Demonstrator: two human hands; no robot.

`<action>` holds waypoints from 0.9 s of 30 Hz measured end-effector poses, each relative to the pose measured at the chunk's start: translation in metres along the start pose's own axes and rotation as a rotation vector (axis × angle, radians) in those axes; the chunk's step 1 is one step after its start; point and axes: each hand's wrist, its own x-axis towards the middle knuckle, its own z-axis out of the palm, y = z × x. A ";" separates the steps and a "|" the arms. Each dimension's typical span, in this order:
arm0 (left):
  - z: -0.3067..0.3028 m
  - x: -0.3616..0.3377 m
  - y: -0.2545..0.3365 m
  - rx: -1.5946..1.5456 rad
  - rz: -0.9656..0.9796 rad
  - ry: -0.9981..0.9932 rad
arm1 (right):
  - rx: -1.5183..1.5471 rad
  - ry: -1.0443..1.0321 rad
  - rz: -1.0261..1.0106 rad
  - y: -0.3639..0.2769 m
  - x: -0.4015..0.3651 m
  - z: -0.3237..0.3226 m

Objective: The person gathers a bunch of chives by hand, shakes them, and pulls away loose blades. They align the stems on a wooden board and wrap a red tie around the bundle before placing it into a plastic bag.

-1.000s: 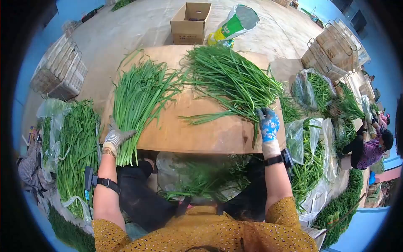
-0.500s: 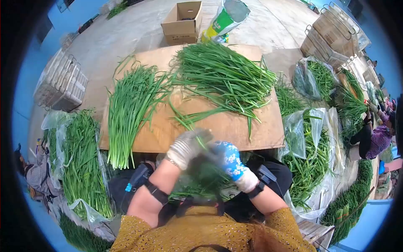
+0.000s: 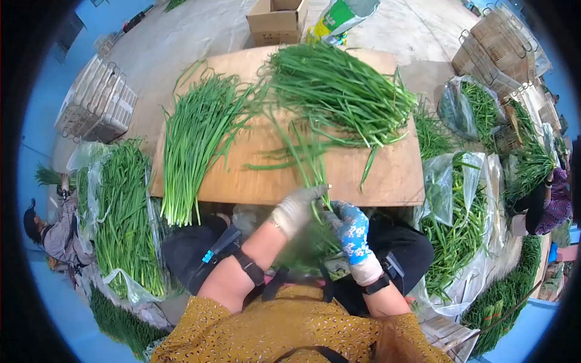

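Observation:
In a white knit glove, my left hand (image 3: 298, 210) is closed around a few garlic chives (image 3: 310, 160), whose leaves fan away from me over the wooden board (image 3: 242, 181). My right hand (image 3: 352, 233), in a blue flowered glove, is closed at the lower ends of these stalks, close to my left fingers. Blurred green strands (image 3: 311, 245) hang below both hands, over my lap. On the board's left lies a neat bundle of chives (image 3: 196, 145), its pale ends over the near edge. A larger loose pile (image 3: 342, 91) covers the back right.
Plastic-lined heaps of chives stand at my left (image 3: 124, 224) and right (image 3: 454, 224). Beyond the board are a cardboard box (image 3: 275, 24) and a green-white sack (image 3: 345, 18). Stacked crates (image 3: 100, 100) stand at left, others (image 3: 496, 51) at right. Other people (image 3: 57, 233) sit at both sides.
My left hand has moved right and slightly forward with the chives, which now point more straight ahead. My right hand has shifted slightly right. The whole view has tilted a little.

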 end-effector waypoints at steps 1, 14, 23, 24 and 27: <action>-0.005 0.000 -0.004 0.090 0.013 -0.005 | 0.036 0.000 0.023 -0.005 -0.008 0.003; 0.013 -0.041 -0.014 0.100 0.104 0.282 | 1.136 0.067 0.756 0.024 -0.011 0.047; -0.005 -0.025 -0.009 0.396 0.159 0.189 | 0.865 -0.085 0.602 0.013 -0.008 0.041; -0.002 -0.028 -0.008 0.365 0.174 0.197 | 0.917 -0.067 0.641 0.017 -0.009 0.044; 0.005 -0.040 -0.009 0.259 0.244 0.245 | 0.922 -0.014 0.687 0.019 -0.008 0.046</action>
